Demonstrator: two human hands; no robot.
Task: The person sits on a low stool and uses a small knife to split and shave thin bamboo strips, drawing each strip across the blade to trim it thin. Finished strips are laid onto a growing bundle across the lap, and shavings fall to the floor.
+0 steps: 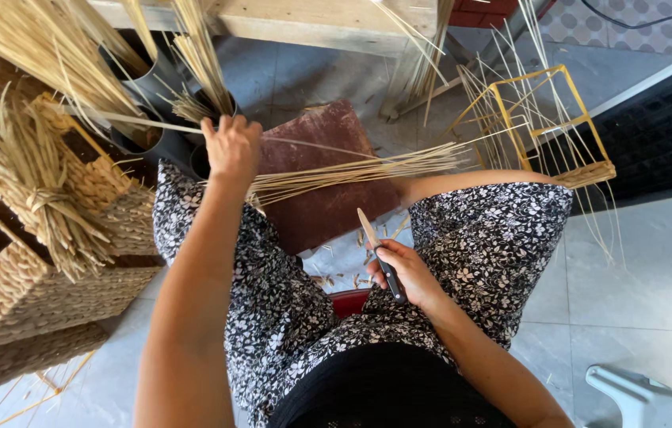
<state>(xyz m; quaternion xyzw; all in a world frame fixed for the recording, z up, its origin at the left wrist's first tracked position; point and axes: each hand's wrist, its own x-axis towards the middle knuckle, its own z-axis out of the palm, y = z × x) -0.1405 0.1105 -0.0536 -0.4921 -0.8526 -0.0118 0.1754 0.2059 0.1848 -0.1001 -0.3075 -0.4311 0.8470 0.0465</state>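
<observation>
Straw-coloured reed stalks are gripped in the left hand's fingers, while right hand fingers clasp a knife.

Pale straw-yellow reeds, a black-and-white floral dress, a reddish-brown board, a yellow wire frame at two o'clock, tan woven baskets at nine.

straw bundle cut off above, left fingers hidden

Left hand grips straw stalks at eleven o'clock; right hand holds a knife at centre.
</observation>
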